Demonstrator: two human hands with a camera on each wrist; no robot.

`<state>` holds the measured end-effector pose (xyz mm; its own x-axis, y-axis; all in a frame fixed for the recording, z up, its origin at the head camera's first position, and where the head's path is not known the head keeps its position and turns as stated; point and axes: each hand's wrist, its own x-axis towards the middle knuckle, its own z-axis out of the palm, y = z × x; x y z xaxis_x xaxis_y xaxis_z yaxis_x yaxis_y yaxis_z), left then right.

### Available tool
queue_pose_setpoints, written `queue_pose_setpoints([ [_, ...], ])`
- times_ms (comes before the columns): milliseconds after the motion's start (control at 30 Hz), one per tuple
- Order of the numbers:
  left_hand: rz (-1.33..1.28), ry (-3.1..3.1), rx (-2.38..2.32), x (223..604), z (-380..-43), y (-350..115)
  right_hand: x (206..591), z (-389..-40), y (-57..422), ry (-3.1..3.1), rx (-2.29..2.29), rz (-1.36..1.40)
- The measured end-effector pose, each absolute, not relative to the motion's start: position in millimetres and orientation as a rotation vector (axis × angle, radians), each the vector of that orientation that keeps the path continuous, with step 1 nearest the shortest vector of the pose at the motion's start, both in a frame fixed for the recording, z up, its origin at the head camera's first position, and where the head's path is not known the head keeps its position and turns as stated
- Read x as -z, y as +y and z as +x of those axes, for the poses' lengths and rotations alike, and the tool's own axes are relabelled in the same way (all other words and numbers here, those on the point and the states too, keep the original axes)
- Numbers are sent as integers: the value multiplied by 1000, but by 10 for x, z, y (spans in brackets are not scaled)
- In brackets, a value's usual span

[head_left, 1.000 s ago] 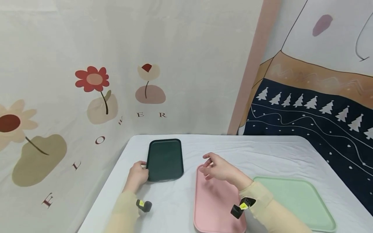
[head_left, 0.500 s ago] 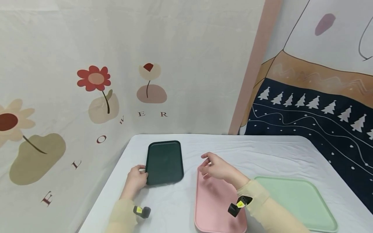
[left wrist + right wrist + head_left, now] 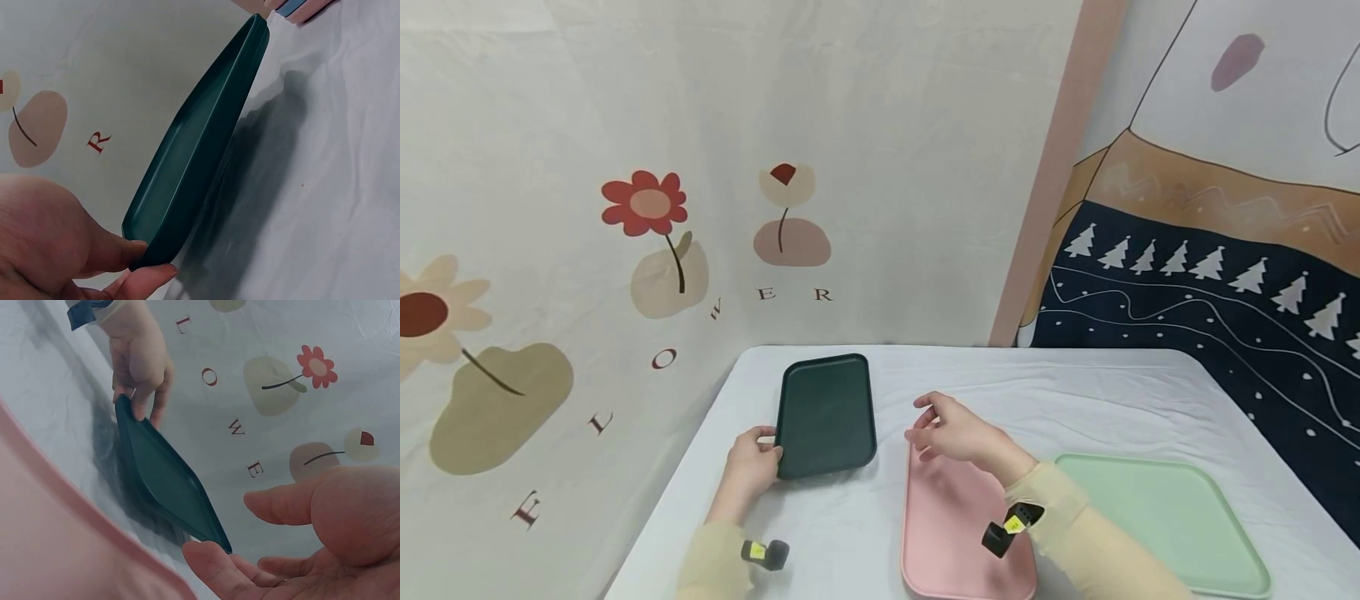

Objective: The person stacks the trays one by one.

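Observation:
My left hand (image 3: 754, 462) pinches the near-left edge of a dark green tray (image 3: 826, 417), thumb on the rim and fingers beneath. In the left wrist view, that tray (image 3: 187, 150) slants up from the cloth, its shadow falling below it. My right hand (image 3: 958, 432) hovers over the far-left corner of a pink tray (image 3: 962, 533), its fingers loosely bent and holding nothing. In the right wrist view, the right hand (image 3: 312, 544) has thumb and fingers spread apart, and its fingertip overlaps the green tray's far corner.
A pale green tray (image 3: 1165, 517) lies right of the pink one, partly behind my right forearm. White cloth (image 3: 1037, 383) covers the table. Printed curtains (image 3: 910, 167) hang along its back and left side. Each wrist wears a small black camera (image 3: 765, 554).
My left hand has come slightly nearer with the dark green tray, which has tilted up off the cloth. My right hand has drifted a little to the left.

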<state>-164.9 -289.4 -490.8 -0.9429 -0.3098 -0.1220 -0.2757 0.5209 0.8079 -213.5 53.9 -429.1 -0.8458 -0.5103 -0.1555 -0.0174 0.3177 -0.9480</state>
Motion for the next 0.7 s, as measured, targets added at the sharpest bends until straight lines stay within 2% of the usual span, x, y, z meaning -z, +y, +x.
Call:
queue_pose_setpoints([
  [433,555,-2715,1460,4767,-1586,-2815,4326,-2183,460,2114,1604,-456],
  [700,466,-2707,1420,4690,-1572,-2736,4352,-2216,395,2148,1597,-416],
])
